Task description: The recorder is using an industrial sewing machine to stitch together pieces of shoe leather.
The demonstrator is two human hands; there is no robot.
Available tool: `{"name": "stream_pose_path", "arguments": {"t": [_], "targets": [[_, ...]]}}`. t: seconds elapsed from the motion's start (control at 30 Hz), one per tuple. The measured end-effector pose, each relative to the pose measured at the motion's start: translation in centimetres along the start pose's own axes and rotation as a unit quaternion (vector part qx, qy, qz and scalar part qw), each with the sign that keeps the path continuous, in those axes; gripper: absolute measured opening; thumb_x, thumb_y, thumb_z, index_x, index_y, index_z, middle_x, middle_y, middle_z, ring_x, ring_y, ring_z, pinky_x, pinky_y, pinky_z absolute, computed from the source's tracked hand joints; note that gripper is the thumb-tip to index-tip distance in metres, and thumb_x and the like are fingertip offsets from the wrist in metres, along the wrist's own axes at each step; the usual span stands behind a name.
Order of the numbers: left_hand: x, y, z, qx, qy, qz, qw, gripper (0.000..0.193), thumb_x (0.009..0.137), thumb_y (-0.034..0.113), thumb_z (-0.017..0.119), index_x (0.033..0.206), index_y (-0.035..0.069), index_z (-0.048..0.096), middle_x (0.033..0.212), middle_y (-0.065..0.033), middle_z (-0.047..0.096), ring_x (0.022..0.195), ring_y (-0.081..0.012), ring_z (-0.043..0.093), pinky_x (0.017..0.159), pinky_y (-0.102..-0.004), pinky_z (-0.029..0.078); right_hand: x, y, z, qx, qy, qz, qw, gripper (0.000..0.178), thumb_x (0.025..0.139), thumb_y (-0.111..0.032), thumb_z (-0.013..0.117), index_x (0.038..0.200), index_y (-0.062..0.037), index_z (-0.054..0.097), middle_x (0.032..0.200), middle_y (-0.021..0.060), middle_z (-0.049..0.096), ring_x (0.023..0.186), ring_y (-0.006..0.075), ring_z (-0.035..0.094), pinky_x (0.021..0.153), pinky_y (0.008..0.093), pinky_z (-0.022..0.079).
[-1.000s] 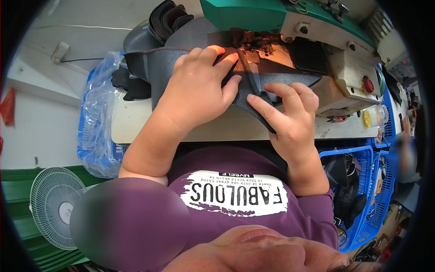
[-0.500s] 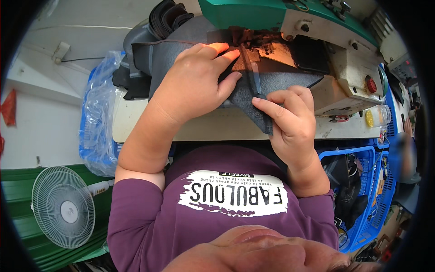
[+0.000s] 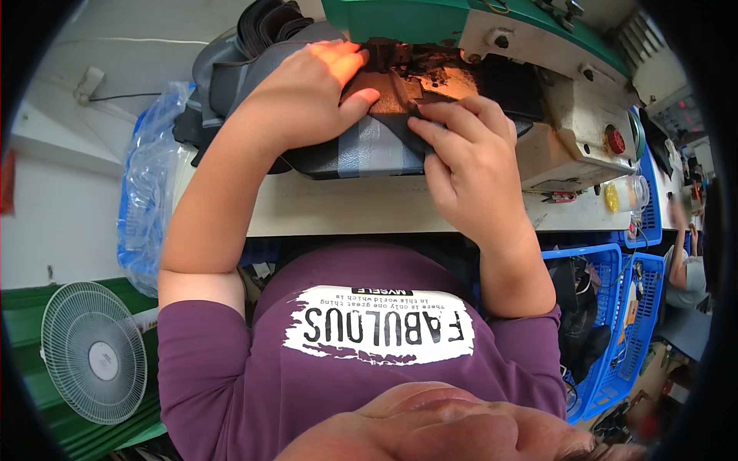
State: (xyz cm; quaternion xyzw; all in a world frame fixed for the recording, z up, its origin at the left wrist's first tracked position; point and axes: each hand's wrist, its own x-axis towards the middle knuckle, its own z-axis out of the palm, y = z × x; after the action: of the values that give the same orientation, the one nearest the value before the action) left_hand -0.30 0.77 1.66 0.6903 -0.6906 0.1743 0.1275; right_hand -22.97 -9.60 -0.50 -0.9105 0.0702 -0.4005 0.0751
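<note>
Dark grey fabric (image 3: 315, 161) lies bunched on the white table in front of a green and cream sewing machine (image 3: 400, 21). A glossy lighter grey band (image 3: 380, 150) crosses its near part. My left hand (image 3: 307, 96) rests on the fabric left of the machine's work area, fingers stretched out, the tips lit orange. At the right, my right hand (image 3: 473, 154) has its fingers closed on the fabric's dark edge, close to the lit spot under the machine head. My right fingers partly hide what they grip.
A rolled dark strip (image 3: 269, 31) sits at the far left. A plastic-lined blue crate (image 3: 127, 192) stands left of the table, a white fan (image 3: 96, 353) below it. Right are red-handled snips (image 3: 560, 197), a clear jar (image 3: 626, 194), blue baskets (image 3: 607, 384) and another person (image 3: 684, 261).
Both hands have moved farther forward, toward the machine. The fabric corner that hung toward me from my right hand is now drawn up, and the lighter grey band shows more fully.
</note>
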Motion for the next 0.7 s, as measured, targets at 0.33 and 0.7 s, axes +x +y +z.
{"name": "stream_pose_path", "arguments": {"t": [0.33,0.7], "targets": [[3.5,-4.5,1.5,-0.1,-0.063,0.003,0.993,0.038,0.097,0.027,0.061,0.131,0.008,0.063,0.131,-0.0199,0.061,0.122,-0.0376,0.057,0.104,-0.0421,0.047,1.9,1.1,1.6,-0.06,-0.014,0.019,0.998,0.024,0.08,-0.009,0.066,0.1,-0.0068,0.078,0.101,0.0007,0.07,0.099,0.0266,0.058,0.083,0.0431,0.043],[3.1,-2.5,0.6,0.125,0.09,0.063,0.986,0.036,0.09,0.028,0.069,0.121,0.012,0.071,0.112,-0.0146,0.07,0.105,-0.0329,0.065,0.097,-0.0477,0.045,1.4,1.2,1.8,-0.074,-0.029,0.037,0.996,0.026,0.084,-0.017,0.064,0.105,-0.0146,0.079,0.103,-0.004,0.069,0.096,0.0233,0.057,0.083,0.0404,0.042]]}}
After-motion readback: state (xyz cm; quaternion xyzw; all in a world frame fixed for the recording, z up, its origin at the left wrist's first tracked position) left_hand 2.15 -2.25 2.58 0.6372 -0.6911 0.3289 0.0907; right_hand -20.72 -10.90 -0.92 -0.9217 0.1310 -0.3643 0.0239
